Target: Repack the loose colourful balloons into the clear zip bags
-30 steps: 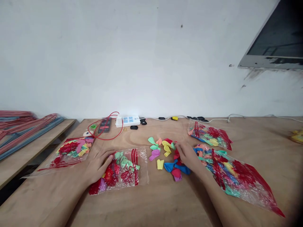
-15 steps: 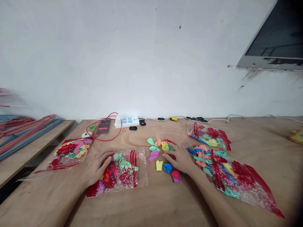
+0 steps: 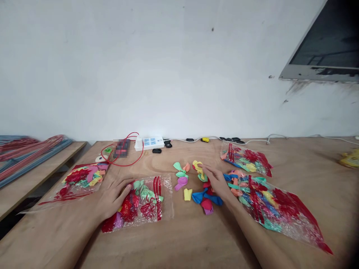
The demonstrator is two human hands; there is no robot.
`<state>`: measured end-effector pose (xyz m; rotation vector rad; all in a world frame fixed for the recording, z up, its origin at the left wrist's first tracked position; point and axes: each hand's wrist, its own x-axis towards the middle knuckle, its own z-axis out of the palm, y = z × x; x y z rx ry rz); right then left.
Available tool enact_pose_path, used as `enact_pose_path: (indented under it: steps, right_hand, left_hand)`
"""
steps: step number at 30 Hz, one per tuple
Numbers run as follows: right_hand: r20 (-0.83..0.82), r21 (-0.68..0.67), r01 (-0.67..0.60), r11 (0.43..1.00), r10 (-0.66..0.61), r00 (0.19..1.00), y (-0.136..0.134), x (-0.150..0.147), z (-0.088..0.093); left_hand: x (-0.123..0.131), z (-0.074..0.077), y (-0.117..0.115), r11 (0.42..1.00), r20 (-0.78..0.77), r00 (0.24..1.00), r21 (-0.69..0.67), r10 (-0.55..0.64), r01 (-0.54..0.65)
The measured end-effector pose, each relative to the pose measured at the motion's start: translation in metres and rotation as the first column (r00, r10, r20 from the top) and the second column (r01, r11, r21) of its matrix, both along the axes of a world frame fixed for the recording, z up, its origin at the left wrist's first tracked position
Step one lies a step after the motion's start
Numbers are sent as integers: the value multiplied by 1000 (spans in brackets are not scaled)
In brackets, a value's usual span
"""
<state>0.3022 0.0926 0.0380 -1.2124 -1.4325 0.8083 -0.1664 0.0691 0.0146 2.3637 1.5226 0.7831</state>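
My left hand (image 3: 113, 200) lies with its fingers stretched over the left end of a clear plastic bag (image 3: 166, 196) with red print and balloons inside. My right hand (image 3: 218, 183) is over a loose group of uninflated balloons, its fingers extended and its fingertips at a yellow balloon (image 3: 198, 165). The thumb is hard to make out. Below that hand lie a blue balloon (image 3: 198, 197) and a pink-red balloon (image 3: 206, 204). To its left are a small yellow balloon (image 3: 187, 194), a purple balloon (image 3: 181, 182) and a mint green balloon (image 3: 177, 166).
Two more balloon bags rest on the right, one large (image 3: 283, 205) and one smaller (image 3: 246, 158); another bag (image 3: 84, 181) is at the left. Along the wall are a white power strip (image 3: 150, 143), a red cable (image 3: 125, 165) and small black items. A wooden tabletop (image 3: 168, 246) carries everything.
My right hand has drawn its fingers closer together and turned, uncovering more of the blue balloons. The yellow balloon by its fingertips has shifted. My left hand stays on the bag.
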Motion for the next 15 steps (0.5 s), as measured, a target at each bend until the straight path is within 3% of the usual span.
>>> enact_pose_path:
  steps: [3, 6, 8, 11, 15]
  right_hand:
    - [-337, -115, -48, 992, 6, 942, -7, -8, 13]
    - [-543, -217, -236, 947, 84, 835, -15, -19, 23]
    - [-612, -276, -400, 874, 161, 774, -21, -27, 27]
    - [-697, -332, -611, 718, 250, 672, -30, -42, 27]
    - [-816, -351, -771, 531, 230, 530, -36, -67, 23]
  left_hand:
    - [0, 0, 0, 1000, 8, 1000, -6, -4, 4]
    - [1, 0, 0, 1000, 15, 1000, -8, -15, 15]
    - [2, 0, 0, 1000, 15, 1000, 0, -19, 19]
    - [2, 1, -1, 1000, 9, 1000, 5, -21, 21]
    - [4, 3, -3, 1000, 5, 1000, 8, -18, 18]
